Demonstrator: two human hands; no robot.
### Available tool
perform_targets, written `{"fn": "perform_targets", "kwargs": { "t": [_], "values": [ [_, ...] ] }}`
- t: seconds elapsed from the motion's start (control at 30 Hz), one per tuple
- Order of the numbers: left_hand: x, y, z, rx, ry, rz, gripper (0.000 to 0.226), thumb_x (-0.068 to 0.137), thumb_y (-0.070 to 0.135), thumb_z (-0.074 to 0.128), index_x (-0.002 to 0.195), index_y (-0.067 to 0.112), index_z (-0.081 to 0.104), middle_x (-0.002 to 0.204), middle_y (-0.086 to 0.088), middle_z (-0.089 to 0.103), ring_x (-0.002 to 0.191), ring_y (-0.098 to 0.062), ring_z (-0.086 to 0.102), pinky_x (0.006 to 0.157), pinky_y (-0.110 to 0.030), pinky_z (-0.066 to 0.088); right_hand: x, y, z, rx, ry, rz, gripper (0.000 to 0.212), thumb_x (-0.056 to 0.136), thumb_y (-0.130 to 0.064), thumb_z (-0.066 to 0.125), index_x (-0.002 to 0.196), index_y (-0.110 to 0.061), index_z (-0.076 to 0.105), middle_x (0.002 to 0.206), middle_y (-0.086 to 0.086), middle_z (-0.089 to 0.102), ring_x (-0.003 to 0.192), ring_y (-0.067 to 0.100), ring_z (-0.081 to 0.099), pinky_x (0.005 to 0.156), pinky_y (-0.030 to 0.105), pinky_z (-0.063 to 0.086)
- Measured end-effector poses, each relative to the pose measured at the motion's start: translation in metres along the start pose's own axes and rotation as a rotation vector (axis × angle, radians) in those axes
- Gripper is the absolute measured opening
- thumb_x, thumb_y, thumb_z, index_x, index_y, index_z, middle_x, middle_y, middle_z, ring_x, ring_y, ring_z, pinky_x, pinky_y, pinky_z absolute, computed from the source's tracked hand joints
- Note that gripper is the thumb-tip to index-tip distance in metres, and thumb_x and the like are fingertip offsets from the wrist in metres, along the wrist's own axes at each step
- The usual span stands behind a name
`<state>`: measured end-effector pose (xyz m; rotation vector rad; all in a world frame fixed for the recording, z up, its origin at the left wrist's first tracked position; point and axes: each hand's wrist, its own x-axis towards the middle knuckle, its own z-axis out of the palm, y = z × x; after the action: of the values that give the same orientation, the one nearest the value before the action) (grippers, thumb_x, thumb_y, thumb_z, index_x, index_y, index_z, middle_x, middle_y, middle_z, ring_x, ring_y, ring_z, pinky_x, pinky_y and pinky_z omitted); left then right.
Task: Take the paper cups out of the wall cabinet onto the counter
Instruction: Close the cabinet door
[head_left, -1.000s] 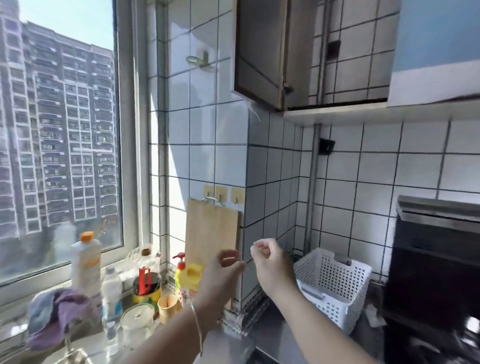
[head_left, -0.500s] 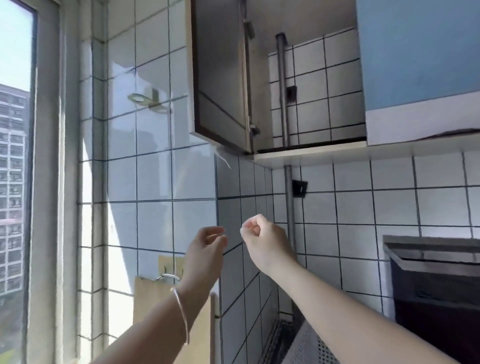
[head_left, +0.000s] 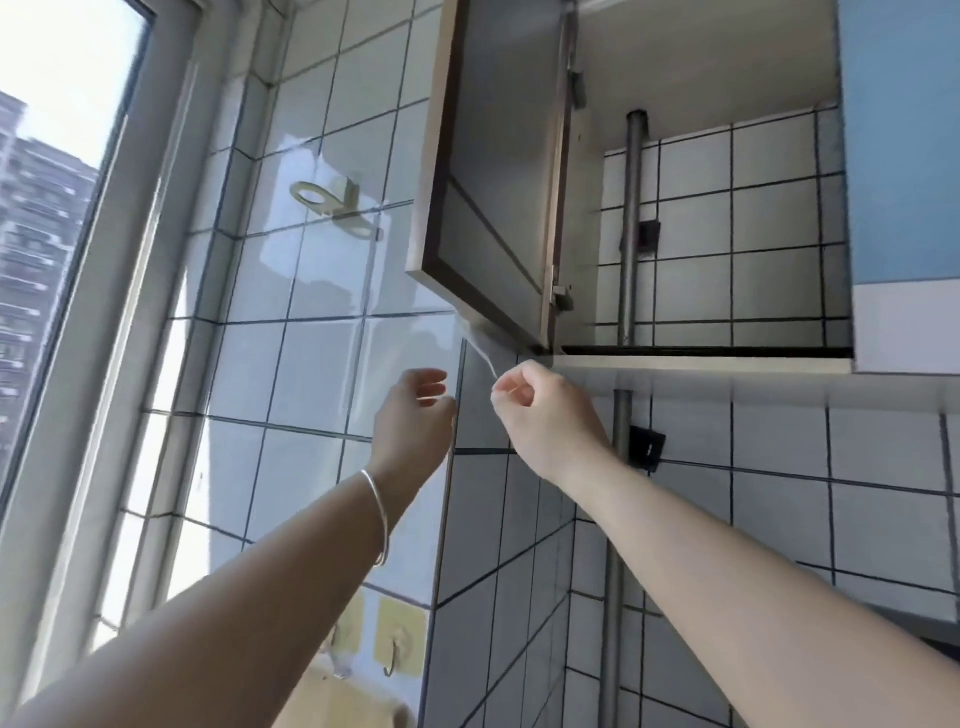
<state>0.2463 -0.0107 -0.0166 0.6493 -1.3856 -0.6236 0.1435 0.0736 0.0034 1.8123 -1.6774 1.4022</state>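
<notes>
Wall cabinet (head_left: 727, 358) open, its door (head_left: 498, 171) swung out to the left, edge-on toward the window (head_left: 78, 208). Interior seen from below: tiled back wall, a vertical metal pipe (head_left: 632, 228) running through it and on down the tiles beneath, a small dark bracket (head_left: 648, 236) on the pipe. Shelf floor hidden by the low angle; only its pale front edge and a dark strip above it showing. No paper cups visible anywhere in view; cannot tell whether any sit on the hidden shelf floor. Neighbouring cabinet front (head_left: 904, 140) at right, blue, shut. Both arms raised, hands just below the cabinet's lower left corner, near each other but apart. Left hand (head_left: 415, 410) with grip loose and half open, fingers curled, holding nothing, silver bangle (head_left: 382, 514) on the wrist. Right hand (head_left: 545, 410) curled into a near fist, thumb and forefinger pinched together; a thin pale strand (head_left: 480, 353) hanging from the underside of the door corner down to the pinch, apparently touching the fingertips, too fine to be sure. Ring-shaped holder (head_left: 324, 200) fixed on the left tiled wall. Two adhesive hooks (head_left: 397, 636) low on that wall, top edge of a wooden board (head_left: 343, 696) below them. Counter out of view.
</notes>
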Motion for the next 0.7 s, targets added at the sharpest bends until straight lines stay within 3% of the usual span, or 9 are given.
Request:
{"fn": "perform_targets", "kwargs": {
  "t": [0.13,0.27,0.37,0.47,0.53,0.63,0.7],
  "values": [
    [0.037,-0.002,0.014,0.091,0.014,0.153,0.04,0.086,0.016,0.054,0.126,0.018,0.05,0.13,0.0,0.051,0.115,-0.015,0.05,0.101,-0.034,0.043,0.022,-0.004,0.005,-0.089,0.022,-0.069,0.017,0.091,-0.029,0.047,0.099,-0.022,0.061,0.096,-0.006,0.063,0.09,0.017,0.058,0.074,0.028,0.05],
    [0.066,-0.002,0.025,0.153,0.054,0.287,0.038,0.088,0.021,0.051,0.126,0.018,0.049,0.133,-0.002,0.05,0.123,-0.023,0.041,0.106,-0.04,0.036,0.049,-0.014,0.009,-0.158,0.104,-0.13,0.02,0.091,-0.034,0.048,0.098,-0.022,0.063,0.102,-0.003,0.068,0.095,0.021,0.061,0.08,0.032,0.052],
    [0.076,-0.002,0.027,0.169,0.04,0.362,0.026,0.09,0.021,0.043,0.115,0.022,0.052,0.124,0.001,0.054,0.118,-0.024,0.039,0.1,-0.041,0.038,0.064,-0.022,0.016,-0.209,0.118,-0.151,0.027,0.092,-0.042,0.048,0.096,-0.021,0.065,0.102,0.0,0.07,0.095,0.024,0.063,0.08,0.035,0.053],
    [0.08,-0.003,0.027,0.248,0.037,0.466,0.014,0.091,0.022,0.038,0.095,0.023,0.05,0.104,0.002,0.059,0.11,-0.025,0.042,0.09,-0.042,0.039,0.072,-0.026,0.021,-0.193,0.182,-0.12,0.037,0.088,-0.051,0.051,0.063,-0.024,0.055,0.084,0.003,0.069,0.084,0.026,0.063,0.065,0.03,0.047],
    [0.083,-0.004,0.028,0.308,0.067,0.547,0.025,0.09,0.024,0.034,0.102,0.022,0.056,0.103,0.003,0.063,0.109,-0.026,0.044,0.083,-0.036,0.035,0.075,-0.028,0.02,-0.213,0.234,-0.103,0.048,0.086,-0.055,0.052,0.05,-0.023,0.045,0.069,0.001,0.063,0.077,0.026,0.061,0.057,0.027,0.04],
    [0.085,-0.005,0.032,0.35,0.136,0.647,0.036,0.086,0.028,0.031,0.107,0.023,0.059,0.103,0.004,0.067,0.108,-0.024,0.046,0.078,-0.031,0.027,0.077,-0.026,0.015,-0.253,0.277,-0.092,0.054,0.084,-0.059,0.052,0.049,-0.019,0.051,0.055,-0.003,0.053,0.069,0.025,0.056,0.047,0.024,0.029],
    [0.084,-0.004,0.035,0.366,0.16,0.685,0.04,0.085,0.03,0.028,0.106,0.02,0.06,0.102,0.004,0.068,0.107,-0.024,0.047,0.076,-0.031,0.025,0.076,-0.022,0.014,-0.251,0.283,-0.093,0.055,0.084,-0.061,0.05,0.06,-0.015,0.067,0.06,-0.001,0.062,0.07,0.024,0.059,0.048,0.025,0.035]
  ]
}}
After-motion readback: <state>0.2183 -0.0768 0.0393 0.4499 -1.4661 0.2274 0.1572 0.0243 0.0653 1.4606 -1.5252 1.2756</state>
